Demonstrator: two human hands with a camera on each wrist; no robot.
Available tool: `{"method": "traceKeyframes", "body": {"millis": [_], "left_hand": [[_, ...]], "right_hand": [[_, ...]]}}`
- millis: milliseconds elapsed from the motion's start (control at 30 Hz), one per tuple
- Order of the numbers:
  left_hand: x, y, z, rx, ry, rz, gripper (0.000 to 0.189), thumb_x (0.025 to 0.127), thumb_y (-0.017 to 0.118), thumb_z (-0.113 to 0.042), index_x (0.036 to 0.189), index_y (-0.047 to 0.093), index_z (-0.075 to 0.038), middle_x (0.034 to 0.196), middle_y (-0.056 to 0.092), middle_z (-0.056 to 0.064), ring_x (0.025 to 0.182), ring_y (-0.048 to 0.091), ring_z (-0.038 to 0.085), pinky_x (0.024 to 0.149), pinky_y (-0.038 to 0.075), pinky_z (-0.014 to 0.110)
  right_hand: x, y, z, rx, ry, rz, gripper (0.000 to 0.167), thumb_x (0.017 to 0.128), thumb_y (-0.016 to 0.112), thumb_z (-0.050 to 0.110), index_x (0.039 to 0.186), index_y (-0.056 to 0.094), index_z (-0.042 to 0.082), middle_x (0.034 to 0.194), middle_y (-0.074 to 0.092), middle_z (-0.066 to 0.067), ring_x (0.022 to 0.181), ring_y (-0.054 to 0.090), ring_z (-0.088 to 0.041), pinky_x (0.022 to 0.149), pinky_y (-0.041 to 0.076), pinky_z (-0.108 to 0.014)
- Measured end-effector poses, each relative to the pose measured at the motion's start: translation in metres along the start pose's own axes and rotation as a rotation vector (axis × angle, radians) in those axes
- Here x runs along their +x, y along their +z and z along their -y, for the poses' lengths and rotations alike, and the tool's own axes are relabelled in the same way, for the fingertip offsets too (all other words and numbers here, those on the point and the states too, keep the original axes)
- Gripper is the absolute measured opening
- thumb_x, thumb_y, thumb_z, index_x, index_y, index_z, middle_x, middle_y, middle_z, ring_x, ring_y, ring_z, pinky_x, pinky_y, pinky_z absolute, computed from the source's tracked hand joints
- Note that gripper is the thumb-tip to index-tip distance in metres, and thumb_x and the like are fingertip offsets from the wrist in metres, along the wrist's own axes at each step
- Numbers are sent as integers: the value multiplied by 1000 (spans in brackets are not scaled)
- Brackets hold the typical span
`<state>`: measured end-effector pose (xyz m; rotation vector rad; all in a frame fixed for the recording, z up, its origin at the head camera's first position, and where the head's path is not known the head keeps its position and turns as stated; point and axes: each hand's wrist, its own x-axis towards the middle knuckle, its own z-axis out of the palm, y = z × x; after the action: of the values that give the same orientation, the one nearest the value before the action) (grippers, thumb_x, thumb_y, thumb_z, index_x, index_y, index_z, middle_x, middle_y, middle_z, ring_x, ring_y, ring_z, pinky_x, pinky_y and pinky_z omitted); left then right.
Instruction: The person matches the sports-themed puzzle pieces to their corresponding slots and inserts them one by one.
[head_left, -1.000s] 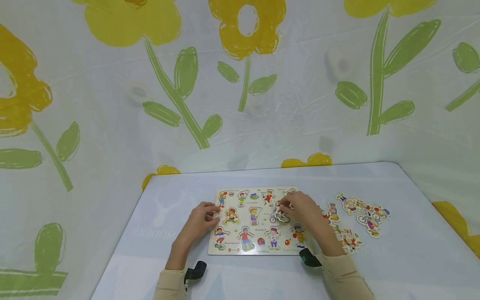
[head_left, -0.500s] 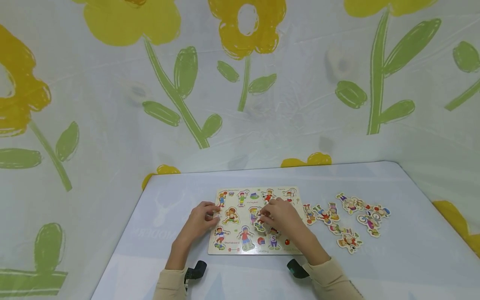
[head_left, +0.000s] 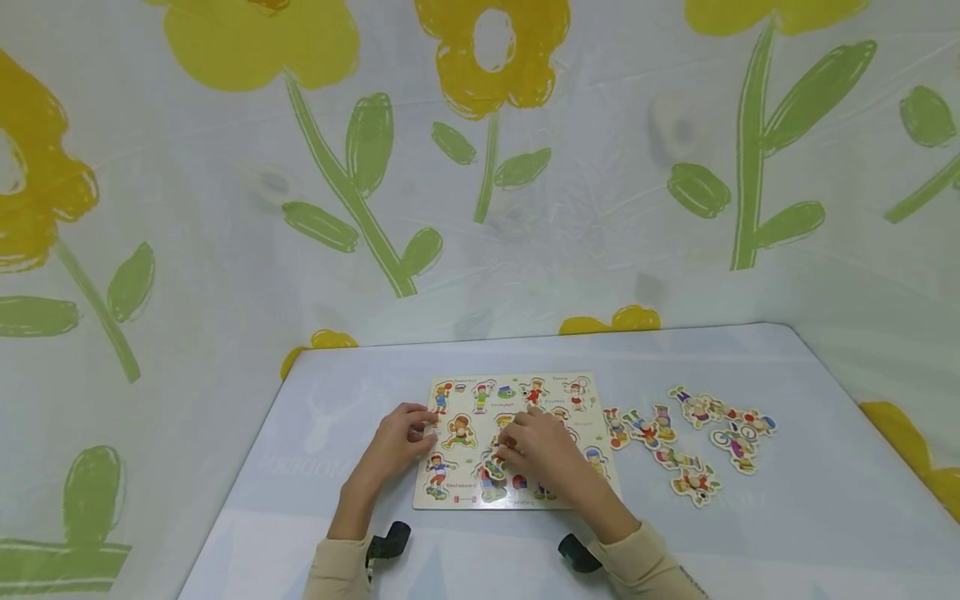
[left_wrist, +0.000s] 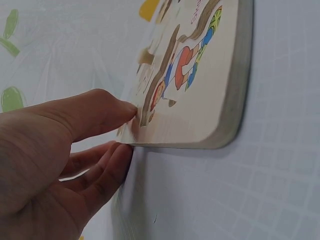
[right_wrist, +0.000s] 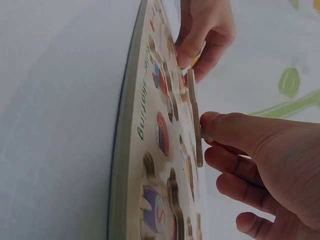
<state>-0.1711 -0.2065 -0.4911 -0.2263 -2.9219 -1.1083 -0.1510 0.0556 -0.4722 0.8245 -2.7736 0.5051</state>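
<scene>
A wooden puzzle board (head_left: 422, 497) with printed sports figures lies on the table. My left hand (head_left: 396, 433) holds its left side, the thumb (left_wrist: 107, 114) on the top face and the fingers against the edge. My right hand (head_left: 543, 446) pinches a puzzle piece (right_wrist: 195, 125) by the small knob on its back. Seen edge-on in the right wrist view, this piece stands just off the board face. In the head view it overlaps the roller-skating figure in the bottom row, and my fingers hide part of it.
To the right of the board, several loose figure pieces (head_left: 696, 485) lie scattered and partly overlapping, among them a cyclist piece (head_left: 737, 450). A flower-printed cloth wall (head_left: 585, 208) rises behind the table (head_left: 300, 467).
My right hand has carried the puzzle piece leftward and toward me, from the board's right part to the lower middle. My left hand stays at the left edge.
</scene>
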Motion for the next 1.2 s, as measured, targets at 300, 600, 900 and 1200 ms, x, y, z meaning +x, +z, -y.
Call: {"method": "traceKeyframes", "body": {"millis": [300,600,900,1200], "left_hand": [[0,0,2,-4,5,3,29,82,76,-11,111,72,-8,121,61,10,90,59,15,75,52,26],[0,-1,3,-17,26,9,27,83,75,-9,110,72,-7,120,61,11,90,60,16,75,53,28],[0,-1,2,-15,35,-2,27,82,76,-8,109,73,-7,119,62,11,88,62,16,74,53,28],[1,-1,2,-2,22,1,28,82,76,-9,110,73,-8,120,61,11,89,62,16,76,54,31]], "right_hand": [[4,10,12,16,-63,20,12,86,74,33,91,76,22,86,66,10,82,55,-10,75,48,-29],[14,22,34,25,-122,65,12,86,74,33,91,75,22,85,67,9,76,50,-8,69,43,-23],[26,39,52,50,-111,87,12,87,72,34,92,75,24,89,67,11,80,53,-8,70,44,-23],[32,48,67,57,-101,59,11,89,71,31,95,75,22,89,67,9,84,57,-10,76,48,-25]]}}
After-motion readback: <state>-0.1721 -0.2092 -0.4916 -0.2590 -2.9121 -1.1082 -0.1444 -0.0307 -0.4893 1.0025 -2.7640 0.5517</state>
